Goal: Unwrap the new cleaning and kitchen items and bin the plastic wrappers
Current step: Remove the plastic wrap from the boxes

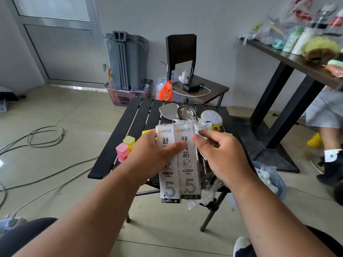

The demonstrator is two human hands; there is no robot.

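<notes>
— What's in the hands?

— Two white packs (179, 162), long and flat, side by side, each printed with a large 5 near its lower end. The left hand (155, 154) grips them from the left, thumb curled across the front of the nearer pack. They're held up over the near edge of the black table (118, 138), not resting on it.

— And the right?

— The right hand (220, 156) pinches clear wrap (207, 190) at the packs' right edge, thumb against the fingers up by the top of the right pack (the wrap is crumpled and hangs down below the hand, so its exact outline is hard to trace).

— What's on the table?

— Beyond the packs, a metal ladle (184, 112) and a flat metal piece just left of it, plus a glittery scrubber (211, 116) to the right. On the left edge sit two small boxes (125, 146), one pink, one yellow, touching.

— The bin?

— A bucket (269, 180) stands on the floor right of the table, partly behind the right forearm, with crumpled plastic inside. A grey bin (128, 58) stands by the far wall, well apart.

— Anyone else?

— A person's legs (326, 127) at the far right, beside a tall table (297, 60) loaded with bottles and bags.
</notes>
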